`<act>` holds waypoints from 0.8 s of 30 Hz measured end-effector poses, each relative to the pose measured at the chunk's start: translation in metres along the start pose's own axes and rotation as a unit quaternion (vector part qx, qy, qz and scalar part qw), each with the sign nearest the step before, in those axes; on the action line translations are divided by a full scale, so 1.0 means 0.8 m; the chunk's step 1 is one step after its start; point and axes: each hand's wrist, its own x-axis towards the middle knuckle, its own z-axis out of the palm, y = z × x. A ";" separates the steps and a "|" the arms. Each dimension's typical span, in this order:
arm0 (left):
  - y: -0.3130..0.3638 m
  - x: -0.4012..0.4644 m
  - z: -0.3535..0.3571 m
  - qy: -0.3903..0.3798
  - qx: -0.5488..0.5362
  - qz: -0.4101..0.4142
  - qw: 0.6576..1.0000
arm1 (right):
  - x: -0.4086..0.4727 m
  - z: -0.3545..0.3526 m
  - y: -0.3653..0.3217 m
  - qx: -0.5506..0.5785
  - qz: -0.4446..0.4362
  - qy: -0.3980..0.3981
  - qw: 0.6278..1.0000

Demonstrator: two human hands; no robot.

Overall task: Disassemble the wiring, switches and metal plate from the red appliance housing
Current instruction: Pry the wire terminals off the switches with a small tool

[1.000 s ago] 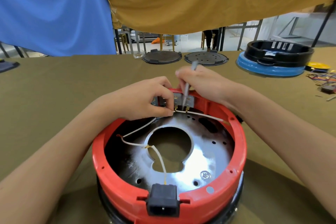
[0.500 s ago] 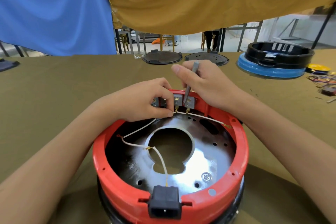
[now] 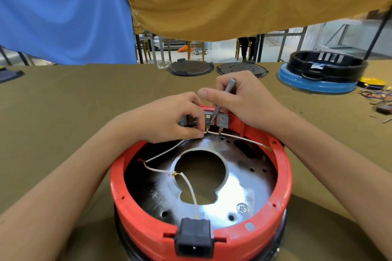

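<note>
Right hand (image 3: 239, 99) has lifted slightly; left hand (image 3: 169, 118) covers two switches (image 3: 221, 121).

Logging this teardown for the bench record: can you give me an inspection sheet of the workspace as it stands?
Surface: olive cloth-covered table.
Job's things: round red plastic housing; shiny metal plate still inside; grey switch blocks at far rim; black power socket at near rim.
Clutter: two dark round lids; black ring on blue base; loose coloured wires.
Hands: left hand pinches white wire; right hand grips thin grey metal tool, tip at switches.
Cables: white wires still attached.
Surroundings: blue and mustard hanging cloths.
</note>
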 end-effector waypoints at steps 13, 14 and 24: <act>-0.004 0.001 0.001 -0.001 0.018 -0.004 1.000 | 0.006 0.003 0.003 0.033 0.159 -0.091 0.983; -0.003 0.001 0.000 -0.002 0.018 -0.005 1.000 | 0.006 0.004 0.003 0.036 0.164 -0.088 0.982; 0.000 0.000 0.000 -0.008 0.014 -0.009 1.000 | 0.003 0.002 0.002 0.002 0.193 -0.079 0.978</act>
